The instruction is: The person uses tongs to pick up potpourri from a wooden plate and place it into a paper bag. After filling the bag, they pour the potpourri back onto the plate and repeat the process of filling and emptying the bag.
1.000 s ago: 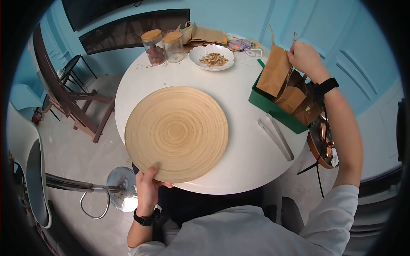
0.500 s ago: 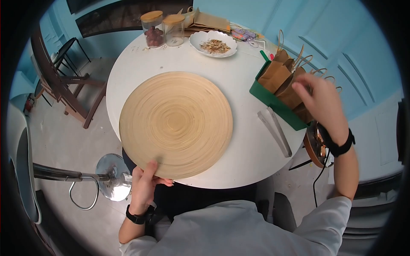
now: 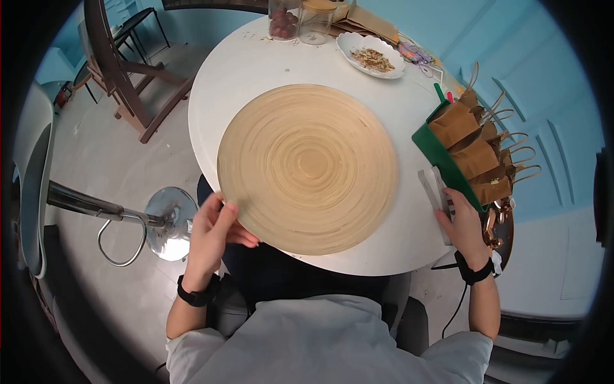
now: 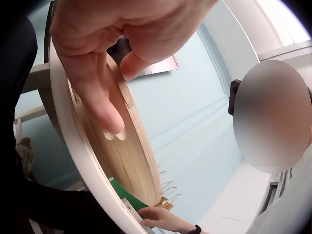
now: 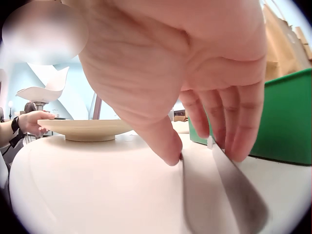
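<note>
A wide round wooden plate (image 3: 310, 163) with concentric rings stands on the white table (image 3: 281, 70). My left hand (image 3: 214, 221) is at its near left rim, thumb over the edge and the fingers loosely stretched below it; in the left wrist view the fingertips (image 4: 114, 126) lie by the underside. My right hand (image 3: 464, 224) reaches down to metal tongs (image 5: 243, 195) at the table's right side, thumb at one arm and fingers at the other. Right beside it stands a green box (image 3: 441, 150) with several brown paper bags (image 3: 476, 153) upright inside.
At the back are a glass jar of dark round fruit (image 3: 283, 24), a second wooden-lidded jar (image 3: 315, 25) and a white scalloped dish (image 3: 396, 70) of dried bits. Flattened paper bags (image 3: 364, 22) lie behind them. A stool (image 3: 38, 179) stands to the left.
My right hand has let go of a paper bag in the green box and come down to the tongs. My left thumb has slid back from the plate's surface to its rim.
</note>
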Demonstrator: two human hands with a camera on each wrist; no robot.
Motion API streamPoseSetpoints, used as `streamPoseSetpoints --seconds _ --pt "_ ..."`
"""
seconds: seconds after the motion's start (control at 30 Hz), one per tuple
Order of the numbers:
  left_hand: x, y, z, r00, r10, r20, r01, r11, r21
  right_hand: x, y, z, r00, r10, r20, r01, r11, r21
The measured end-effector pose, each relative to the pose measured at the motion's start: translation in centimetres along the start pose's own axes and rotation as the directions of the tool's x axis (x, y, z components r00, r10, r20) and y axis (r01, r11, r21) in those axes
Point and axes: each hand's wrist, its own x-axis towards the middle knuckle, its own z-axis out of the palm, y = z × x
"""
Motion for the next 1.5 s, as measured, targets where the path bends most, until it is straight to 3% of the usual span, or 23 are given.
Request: streamPoseSetpoints --seconds 0.1,0.17,0.37,0.5,0.53,0.57,0.6,0.67,0.77,0.83,0.9,1.0,1.07,1.1,1.2,1.23,1.3,1.33,1.37,1.4,1.43,1.47,1.5 --pt "0.1 -0.2 0.3 0.994 0.107 -0.038 -0.105 0.993 0.049 0.0 0.2 0.0 0.998 -0.061 -0.026 0.06 0.998 -0.023" --pt "0.1 -0.2 1.1 0.987 0.158 -0.01 -0.157 0.986 0.047 0.1 0.0 -0.7 0.96 -0.239 -0.143 0.226 0.968 -0.107" --pt "-1.1 -1.0 4.0 0.99 0.089 0.111 -0.09 0.996 0.005 3.7 -5.3 -6.7 0.883 -0.277 -0.379 0.295 0.955 -0.012" --pt "-1.7 -0.9 4.4 0.968 0.065 0.244 -0.083 0.995 0.063 11.1 -5.8 -10.3 0.849 -0.316 -0.423 0.207 0.936 -0.283" --pt "-1.9 -1.2 4.0 0.974 0.076 0.213 -0.094 0.993 0.073 12.3 -6.8 -10.9 0.845 -0.315 -0.432 0.207 0.937 -0.28" --pt "-1.9 -1.1 3.7 0.973 0.083 0.214 -0.102 0.992 0.079 13.2 -8.2 -11.6 0.963 -0.092 -0.252 0.043 0.98 -0.193" --pt "-2.0 -0.8 3.4 0.983 0.122 0.136 -0.135 0.987 0.088 14.0 -9.1 -12.0 0.99 0.135 -0.039 -0.139 0.981 -0.137" --pt "-2.1 -0.7 2.7 0.974 0.227 -0.007 -0.225 0.968 0.112 16.0 -8.4 -11.3 0.987 0.154 -0.051 -0.16 0.979 -0.125" --pt "-2.4 -0.3 1.6 0.953 0.298 -0.05 -0.296 0.954 0.044 17.7 -7.1 -10.1 0.984 0.169 -0.056 -0.177 0.965 -0.194" --pt "-2.7 0.3 1.7 0.949 0.314 -0.021 -0.313 0.949 0.045 18.7 -6.1 -9.7 0.97 0.186 -0.157 -0.212 0.962 -0.17" --pt "-2.6 0.6 1.9 0.937 0.345 0.054 -0.345 0.938 -0.018 19.0 -6.6 -11.0 0.965 0.216 -0.151 -0.241 0.955 -0.172" --pt "-2.1 1.6 2.7 0.931 0.297 0.211 -0.282 0.954 -0.098 19.2 -6.4 -13.4 0.945 0.16 -0.285 -0.223 0.953 -0.203" --pt "-1.5 2.4 3.0 0.897 0.23 0.378 -0.186 0.971 -0.15 19.5 -6.1 -15.0 0.877 0.008 -0.481 -0.144 0.958 -0.247" --pt "-1.3 2.7 3.6 0.898 0.233 0.374 -0.19 0.97 -0.15 19.1 -6.6 -15.9 0.876 0.004 -0.482 -0.139 0.959 -0.246" --pt "-0.1 3.9 5.7 0.804 0.101 0.586 -0.031 0.991 -0.128 17.2 -8.1 -18.0 0.799 -0.151 -0.581 0.007 0.97 -0.243" --pt "0.7 4.3 6.4 0.805 0.101 0.584 -0.034 0.992 -0.125 16.4 -9.0 -18.1 0.766 -0.241 -0.595 0.129 0.966 -0.225" --pt "2.7 4.8 8.0 0.724 0.101 0.682 0.08 0.97 -0.228 12.2 -13.8 -17.3 0.686 -0.332 -0.648 0.293 0.941 -0.173" --pt "3.8 5.2 8.7 0.727 0.105 0.678 0.071 0.971 -0.226 9.9 -16.5 -16.5 0.649 -0.335 -0.683 0.339 0.931 -0.136" --pt "4.9 5.6 9.3 0.744 0.085 0.663 0.172 0.934 -0.313 10.9 -15.1 -15.4 0.578 -0.484 -0.657 0.453 0.86 -0.235" --pt "5.9 6.0 9.7 0.758 0.064 0.649 0.266 0.878 -0.397 9.3 -16.7 -13.9 0.601 -0.438 -0.669 0.504 0.857 -0.108" --pt "6.7 6.3 9.9 0.762 0.068 0.644 0.254 0.883 -0.395 8.9 -17.2 -12.4 0.542 -0.496 -0.679 0.596 0.796 -0.105" --pt "7.5 6.7 10.0 0.75 0.138 0.646 0.242 0.853 -0.463 7.2 -18.6 -10.9 0.551 -0.469 -0.69 0.624 0.781 -0.033" --pt "8.0 6.9 9.9 0.736 0.207 0.644 0.231 0.818 -0.527 5.6 -19.6 -9.8 0.639 -0.431 -0.637 0.609 0.79 0.077"
